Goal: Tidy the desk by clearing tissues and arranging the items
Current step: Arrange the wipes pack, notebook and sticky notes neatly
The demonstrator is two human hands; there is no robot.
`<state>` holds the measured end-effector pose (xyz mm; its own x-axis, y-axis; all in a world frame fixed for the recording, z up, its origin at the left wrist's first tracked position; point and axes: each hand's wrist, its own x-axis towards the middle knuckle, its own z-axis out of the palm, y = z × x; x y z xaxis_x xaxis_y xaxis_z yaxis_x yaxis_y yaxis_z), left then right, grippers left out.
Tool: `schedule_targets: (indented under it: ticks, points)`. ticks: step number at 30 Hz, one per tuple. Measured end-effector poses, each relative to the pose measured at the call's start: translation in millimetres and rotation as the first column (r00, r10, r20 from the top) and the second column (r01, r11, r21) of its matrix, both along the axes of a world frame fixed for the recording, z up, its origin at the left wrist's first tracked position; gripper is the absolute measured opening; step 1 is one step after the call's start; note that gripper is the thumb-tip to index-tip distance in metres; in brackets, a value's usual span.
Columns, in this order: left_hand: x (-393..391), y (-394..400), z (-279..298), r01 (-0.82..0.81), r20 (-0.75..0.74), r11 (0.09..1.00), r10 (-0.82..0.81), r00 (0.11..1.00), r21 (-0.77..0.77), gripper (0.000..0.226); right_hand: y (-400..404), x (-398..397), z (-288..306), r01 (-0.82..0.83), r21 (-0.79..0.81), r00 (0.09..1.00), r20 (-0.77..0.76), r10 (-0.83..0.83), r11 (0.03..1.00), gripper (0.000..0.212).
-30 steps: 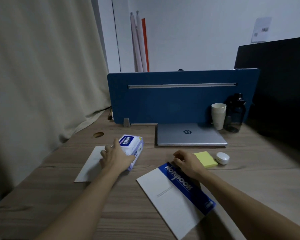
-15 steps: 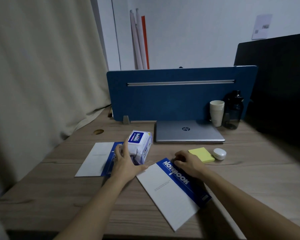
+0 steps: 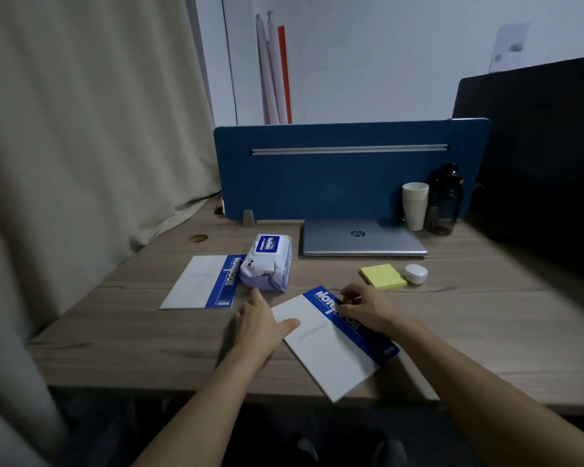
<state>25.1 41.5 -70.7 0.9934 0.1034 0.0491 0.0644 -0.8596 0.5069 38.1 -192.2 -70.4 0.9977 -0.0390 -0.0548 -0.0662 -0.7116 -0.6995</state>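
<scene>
- Left hand (image 3: 260,323) spread flat, thumb resting on near notebook (image 3: 334,342).
- Right hand (image 3: 368,306) curled, fingertips pinching its blue spine edge.
- Wet-wipes pack (image 3: 267,261) free beside far notebook (image 3: 203,281).
- Likely next: squaring the skewed notebook, stacking it leftward.

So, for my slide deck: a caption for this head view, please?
Both hands rest on the near notebook; wipes pack lies by another notebook.
</scene>
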Motion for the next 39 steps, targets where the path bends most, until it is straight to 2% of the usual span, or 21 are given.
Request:
schedule_targets:
  ticks: [5, 12, 15, 18, 23, 26, 29, 32, 35, 39]
  points:
    - [-7.2, 3.1, 9.8, 0.064, -0.117, 0.993, -0.076, 0.990, -0.103, 0.068, 6.3, -15.4, -6.2, -0.026, -0.003, 0.999, 0.036, 0.026, 1.000, 0.049]
    - [-2.3, 23.7, 17.9, 0.183, -0.317, 0.973, -0.220, 0.923, -0.141, 0.045, 15.1, -28.4, -7.9, -0.092, 0.028, 0.994, 0.067, 0.090, 0.995, 0.052]
    - [-3.7, 36.2, 17.0, 0.169, -0.275, 0.950, -0.241, 0.931, -0.262, 0.034, 25.2, -28.3, -3.9, -0.113, 0.040, 0.991, 0.074, 0.109, 0.993, 0.042]
    - [-0.9, 54.2, 21.2, 0.039, -0.126, 0.896, -0.106, 0.986, -0.443, 0.032, 41.3, -26.4, -1.7, -0.142, 0.077, 0.988, 0.069, 0.137, 0.987, 0.022]
    - [13.0, 103.8, 31.4, -0.119, 0.080, 0.789, 0.208, 0.975, -0.603, 0.032, 79.6, -17.6, 2.2, -0.209, 0.149, 0.977, -0.006, 0.212, 0.966, 0.019]
    - [18.0, 128.2, 30.1, -0.166, 0.082, 0.694, 0.310, 0.947, -0.701, 0.043, 108.2, -9.3, 3.1, -0.260, 0.227, 0.964, 0.007, 0.266, 0.939, 0.017]
    - [19.6, 142.6, 22.2, -0.170, 0.056, 0.646, 0.314, 0.948, -0.745, 0.050, 139.1, -1.7, -2.8, -0.262, 0.310, 0.963, 0.020, 0.269, 0.914, 0.014]
    - [15.9, 155.5, 9.4, -0.183, 0.034, 0.736, 0.269, 0.963, -0.651, 0.051, 165.8, 10.8, -7.3, -0.219, 0.341, 0.975, 0.036, 0.221, 0.914, 0.016]
    - [14.2, 171.1, -3.5, -0.204, 0.042, 0.886, 0.242, 0.969, -0.416, 0.060, 180.1, 21.8, -8.4, -0.170, 0.319, 0.985, 0.060, 0.159, 0.932, 0.015]
    - [23.4, 189.1, -12.9, -0.133, 0.103, 0.934, 0.176, 0.979, -0.332, 0.062, 195.8, 38.2, -12.7, -0.138, 0.339, 0.990, 0.082, 0.117, 0.931, 0.008]
